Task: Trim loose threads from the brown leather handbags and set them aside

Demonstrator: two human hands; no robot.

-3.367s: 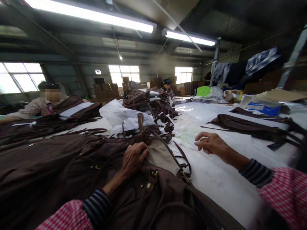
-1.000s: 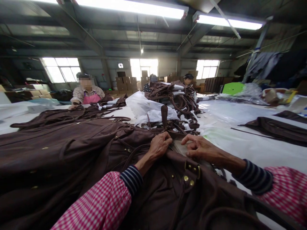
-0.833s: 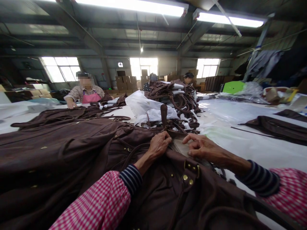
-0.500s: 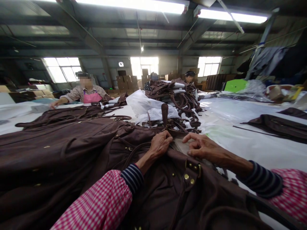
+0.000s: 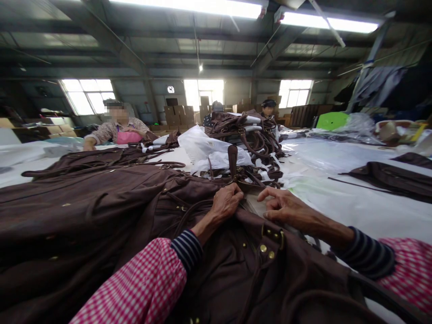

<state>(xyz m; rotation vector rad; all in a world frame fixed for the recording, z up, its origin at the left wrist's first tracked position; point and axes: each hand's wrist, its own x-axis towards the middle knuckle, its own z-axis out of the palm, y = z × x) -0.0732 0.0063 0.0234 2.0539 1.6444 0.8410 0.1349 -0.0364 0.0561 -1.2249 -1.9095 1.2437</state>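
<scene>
A dark brown bag (image 5: 216,270) with brass studs and a buckle lies in front of me, its top opening showing a pale lining (image 5: 254,202). My left hand (image 5: 227,200) is closed on the bag's edge at the near-left side of the opening. Over the right side of the opening is my right hand (image 5: 283,209), its fingers curled and pointing left; whether its fingertips pinch anything is too small to tell. A brown strap end (image 5: 232,159) stands up just beyond my left hand.
More brown bags (image 5: 67,202) cover the left. Ahead rises a pile of bags (image 5: 249,135) beside white wrapping (image 5: 209,150). Another brown piece (image 5: 391,175) lies right, near a green object (image 5: 332,120). A person (image 5: 121,126) in a pink apron sits far left; others sit behind the pile.
The person at the far left has drawn an outstretched arm inward. My hands are nearly where they were, with the left one still on the bag's edge.
</scene>
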